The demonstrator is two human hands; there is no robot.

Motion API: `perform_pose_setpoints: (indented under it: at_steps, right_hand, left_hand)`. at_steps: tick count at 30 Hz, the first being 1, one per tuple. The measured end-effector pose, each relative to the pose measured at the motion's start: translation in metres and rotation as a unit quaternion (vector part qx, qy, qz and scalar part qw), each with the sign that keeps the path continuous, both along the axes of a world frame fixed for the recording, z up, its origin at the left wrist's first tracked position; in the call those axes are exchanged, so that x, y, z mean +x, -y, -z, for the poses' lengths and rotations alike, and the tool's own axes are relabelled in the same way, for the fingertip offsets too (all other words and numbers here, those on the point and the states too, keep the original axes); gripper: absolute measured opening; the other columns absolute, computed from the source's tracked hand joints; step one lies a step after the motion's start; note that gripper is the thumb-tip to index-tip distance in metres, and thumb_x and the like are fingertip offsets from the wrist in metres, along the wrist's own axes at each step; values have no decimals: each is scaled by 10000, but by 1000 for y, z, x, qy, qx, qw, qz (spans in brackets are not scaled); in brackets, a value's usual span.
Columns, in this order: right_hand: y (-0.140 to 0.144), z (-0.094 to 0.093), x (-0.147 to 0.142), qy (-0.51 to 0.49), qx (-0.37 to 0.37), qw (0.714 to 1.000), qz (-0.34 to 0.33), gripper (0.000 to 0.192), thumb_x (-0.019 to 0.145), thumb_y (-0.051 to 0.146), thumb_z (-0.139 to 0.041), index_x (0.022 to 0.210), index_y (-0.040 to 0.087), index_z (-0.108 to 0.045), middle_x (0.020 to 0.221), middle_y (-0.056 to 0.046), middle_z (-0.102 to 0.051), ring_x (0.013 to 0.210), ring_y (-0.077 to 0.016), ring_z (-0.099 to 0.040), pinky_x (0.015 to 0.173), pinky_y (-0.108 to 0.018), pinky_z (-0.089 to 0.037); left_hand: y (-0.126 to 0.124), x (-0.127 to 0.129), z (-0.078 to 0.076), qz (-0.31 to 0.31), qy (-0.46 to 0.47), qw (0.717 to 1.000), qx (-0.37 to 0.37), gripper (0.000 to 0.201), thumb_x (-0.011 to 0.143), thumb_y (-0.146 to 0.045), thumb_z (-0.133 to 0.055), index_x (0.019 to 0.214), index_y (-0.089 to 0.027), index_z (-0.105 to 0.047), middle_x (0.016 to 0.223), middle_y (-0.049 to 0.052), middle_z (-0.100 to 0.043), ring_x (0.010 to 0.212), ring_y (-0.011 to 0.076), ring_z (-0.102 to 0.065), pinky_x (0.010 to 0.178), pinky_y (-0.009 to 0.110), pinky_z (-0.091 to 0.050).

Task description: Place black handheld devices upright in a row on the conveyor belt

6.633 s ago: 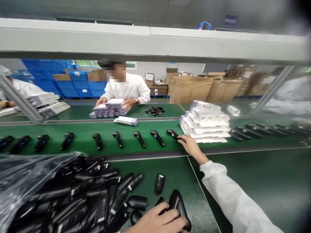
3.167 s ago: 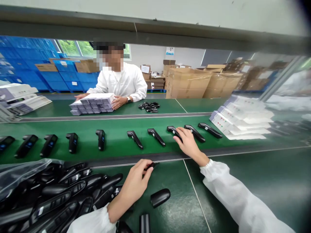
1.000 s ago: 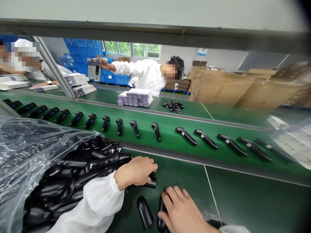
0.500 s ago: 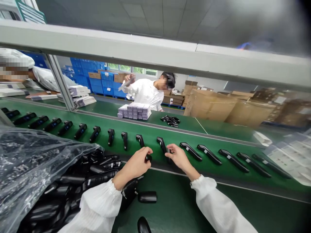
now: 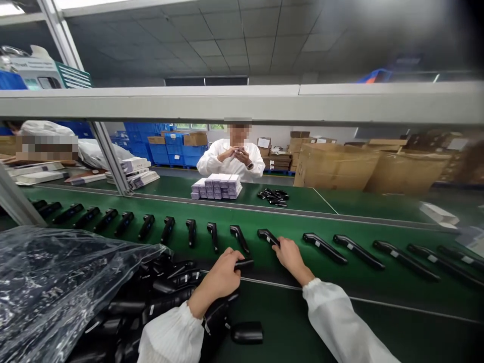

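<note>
My left hand (image 5: 222, 275) grips a black handheld device (image 5: 243, 263) at the near edge of the green conveyor belt (image 5: 340, 272). My right hand (image 5: 290, 255) rests on the belt with its fingers on another black device (image 5: 267, 237). A long row of the same black devices (image 5: 166, 229) lies spaced along the belt to both sides. Low on the left, a heap of black devices (image 5: 159, 302) spills from a clear plastic bag (image 5: 53, 287). One loose device (image 5: 246, 333) lies on the dark green table near my left sleeve.
Across the belt a person in a white coat (image 5: 231, 159) stands behind a stack of small white boxes (image 5: 217, 186) and a small pile of black parts (image 5: 273, 196). Another person is at far left. A grey shelf beam (image 5: 242, 103) crosses overhead; cardboard cartons (image 5: 333, 166) stand behind.
Both hands have shifted right along the belt's edge. My right hand now rests on the device it carried there. The view has tilted up, and the person opposite has brought both hands together.
</note>
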State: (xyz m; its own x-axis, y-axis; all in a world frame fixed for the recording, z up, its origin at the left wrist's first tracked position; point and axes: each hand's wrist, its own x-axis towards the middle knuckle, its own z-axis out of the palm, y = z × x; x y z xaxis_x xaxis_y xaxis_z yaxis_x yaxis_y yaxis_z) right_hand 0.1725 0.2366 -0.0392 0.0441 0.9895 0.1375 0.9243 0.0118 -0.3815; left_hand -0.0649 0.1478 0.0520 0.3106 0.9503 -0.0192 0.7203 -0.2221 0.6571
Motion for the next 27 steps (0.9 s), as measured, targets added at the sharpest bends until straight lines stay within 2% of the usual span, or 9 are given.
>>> perform_pose_setpoints:
  at_steps: [5,8,10,12,15,17,22,25,27]
  right_hand:
    - [6,-7,4,1,33,999,15,291,953,304,-526,1154,123,-632,1141,-194,-628,1108,-329,-584,907,-421,-440]
    - [29,-18,1,-148,67,985,-65,390,935,411,-546,1257,197,-594,1269,-148,-586,1176,-301,-543,960,-433,-435]
    - [47,-25,-7,-338,13,926,-169,431,865,454,-633,1226,220,-611,1182,-103,-642,1078,-256,-602,908,-385,-484]
    - [66,-28,-19,-510,-57,831,-214,442,789,453,-713,1150,211,-635,1045,-74,-684,958,-229,-645,837,-358,-521]
    - [85,-23,-32,-677,-58,718,-152,429,721,421,-765,1085,231,-638,1011,-53,-690,913,-219,-661,817,-367,-539]
    - [87,-16,-32,-708,-46,695,-113,424,696,409,-774,1070,260,-641,1072,-51,-683,968,-234,-659,848,-395,-541]
    - [53,-17,-6,-612,-16,786,-86,394,678,468,-724,1034,315,-652,1137,-84,-665,951,-302,-666,777,-481,-547]
    - [29,-15,14,-385,1,923,-31,350,690,506,-653,987,326,-692,1055,-158,-689,896,-345,-658,732,-509,-490]
    - [14,1,24,-205,-16,977,-62,322,680,524,-587,918,336,-699,970,-168,-700,845,-379,-646,700,-538,-457]
  left_hand:
    - [-7,5,5,-14,43,998,-40,80,825,-223,-515,876,-209,-575,752,0,-581,682,192,-570,629,277,-402]
    - [-9,10,11,-6,75,996,-51,91,822,-271,-535,869,-198,-562,753,2,-616,694,190,-604,628,268,-426]
    - [-7,16,15,4,102,993,-51,115,829,-292,-538,880,-190,-554,818,16,-647,743,192,-631,649,264,-451]
    - [-1,26,18,10,130,991,-43,134,850,-294,-526,920,-182,-545,908,32,-667,814,190,-649,688,260,-474]
    - [8,41,24,7,155,987,-27,172,887,-254,-496,1039,-178,-523,1060,48,-665,891,165,-657,744,243,-498]
    - [10,46,26,-4,148,989,-24,210,900,-263,-512,1093,-182,-530,1041,45,-676,858,164,-664,733,251,-513]
    - [24,51,26,-41,43,998,35,489,834,-411,-638,1207,-115,-526,1167,188,-592,1009,323,-622,799,439,-533]
    - [49,70,28,101,-166,969,151,427,896,-458,-514,1166,-134,-577,1097,180,-604,961,312,-630,656,405,-528]
    - [64,87,35,177,-215,945,172,302,871,-495,-527,1072,-305,-647,1024,79,-638,876,204,-658,547,303,-461]
